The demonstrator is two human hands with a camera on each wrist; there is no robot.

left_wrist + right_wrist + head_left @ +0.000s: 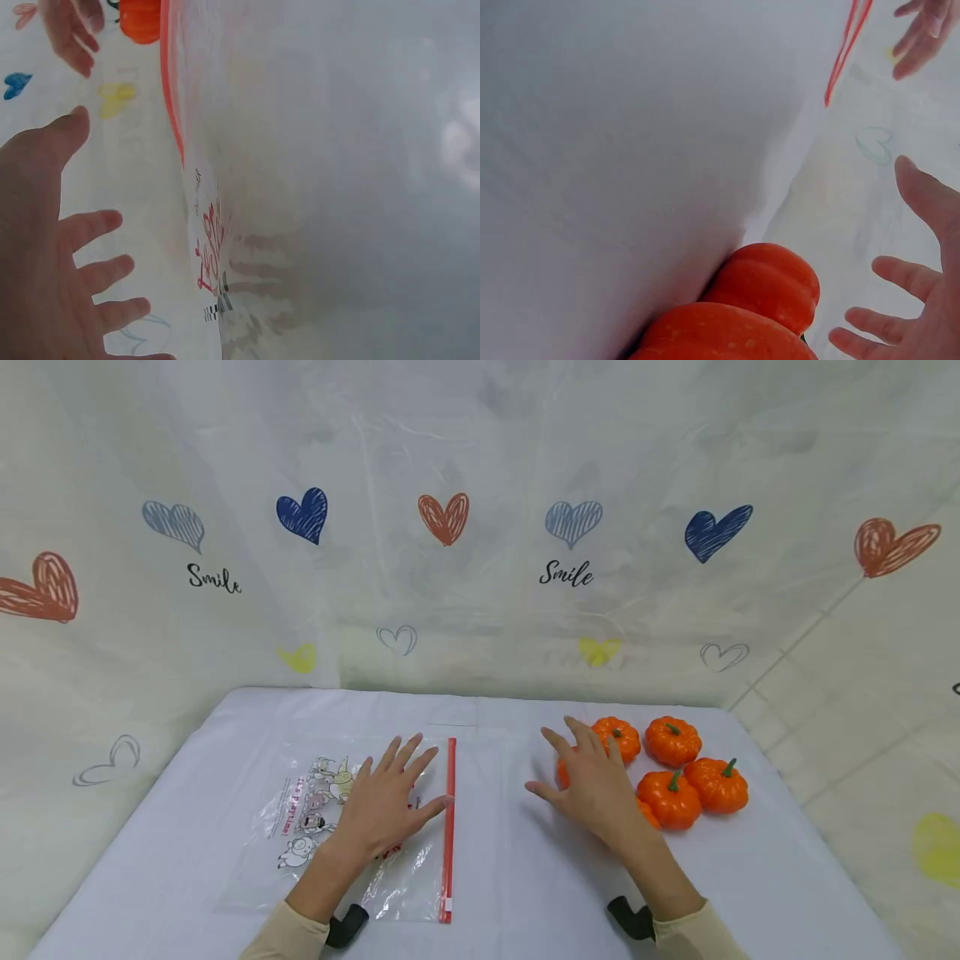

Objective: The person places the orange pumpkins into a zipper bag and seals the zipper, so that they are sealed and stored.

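A clear plastic zip bag (405, 885) with a red slider strip and printed cartoon animals lies flat on the left of the table. Over it hovers my left hand (386, 806), fingers spread, holding nothing; the left wrist view shows a gap between the palm and the bag (206, 247). Several small orange pumpkins with green stems, one of them a front pumpkin (670, 800), sit grouped on the right. My right hand (596, 785) is above the left side of this group, fingers spread, and hides part of it. Two pumpkins, the nearer pumpkin (720, 334) included, appear below that hand in the right wrist view.
A white cloth covers the table (517, 877). Behind it hangs a pale backdrop (495, 452) printed with hearts and the word Smile. Black straps (347, 927) are on both wrists.
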